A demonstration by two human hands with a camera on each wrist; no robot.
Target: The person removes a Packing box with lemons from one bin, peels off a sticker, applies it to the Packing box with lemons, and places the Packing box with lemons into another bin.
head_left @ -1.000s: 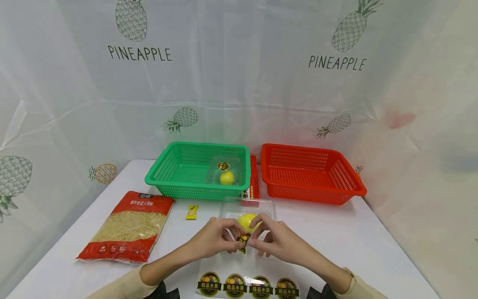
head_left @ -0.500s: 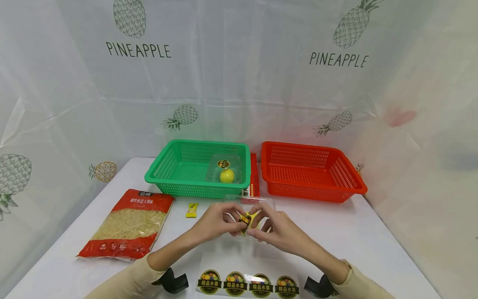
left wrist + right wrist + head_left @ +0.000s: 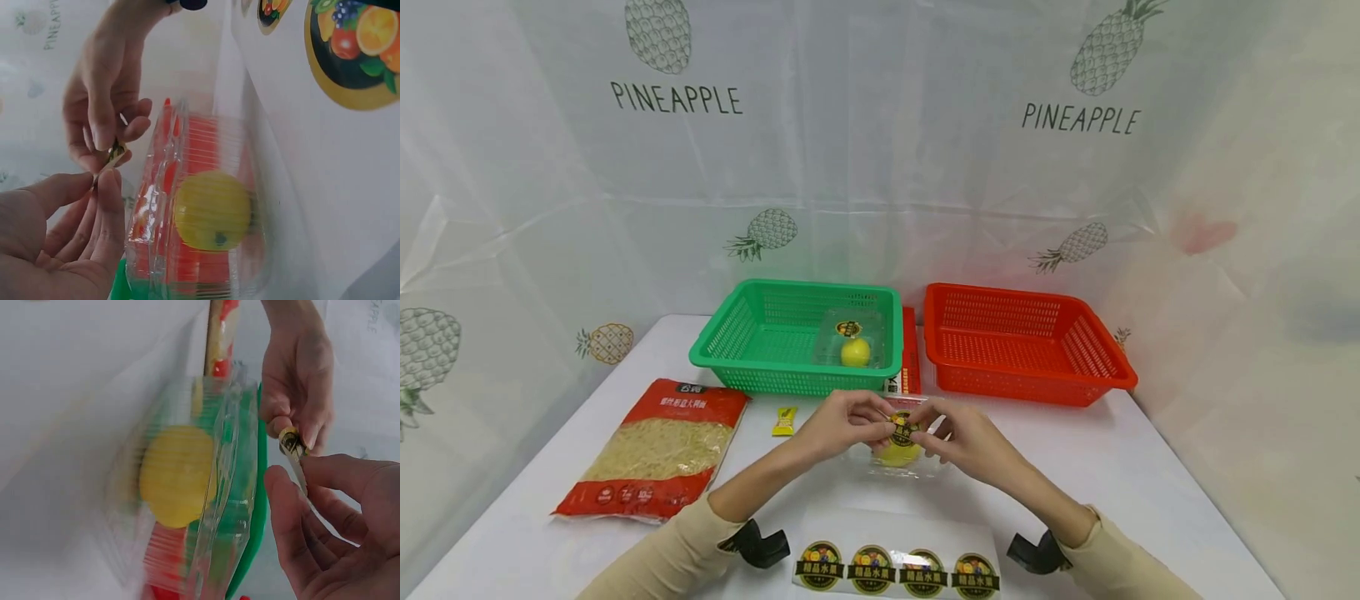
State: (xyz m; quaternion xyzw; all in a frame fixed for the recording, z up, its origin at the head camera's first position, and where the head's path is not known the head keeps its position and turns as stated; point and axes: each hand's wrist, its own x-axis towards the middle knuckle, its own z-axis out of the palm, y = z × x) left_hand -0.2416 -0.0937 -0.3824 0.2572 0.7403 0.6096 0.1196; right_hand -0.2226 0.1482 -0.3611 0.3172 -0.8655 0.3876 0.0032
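Between both hands a round black-and-gold fruit sticker (image 3: 904, 428) is stretched above a clear plastic box (image 3: 917, 472). My left hand (image 3: 847, 423) pinches its left edge between thumb and fingers. The right hand (image 3: 964, 435) pinches the opposite edge. Inside the box, whose lid is down, lies a yellow round fruit (image 3: 212, 210). In the right wrist view the sticker (image 3: 292, 445) appears slightly bent, apart from the lid. Nearer the person lies a white sticker sheet (image 3: 895, 527) with several of the same stickers along its front.
A green basket (image 3: 796, 383) at the back holds another clear box with a yellow fruit. Beside it stands a red basket (image 3: 1026, 390), with a red packet (image 3: 911, 358) between them. On the left lie a pasta bag (image 3: 655, 450) and a small yellow packet (image 3: 785, 421).
Both hands have moved forward and up with the sticker, from in front of the fruit to above the box. The sticker, first folded and tilted, now faces the head camera more flatly.
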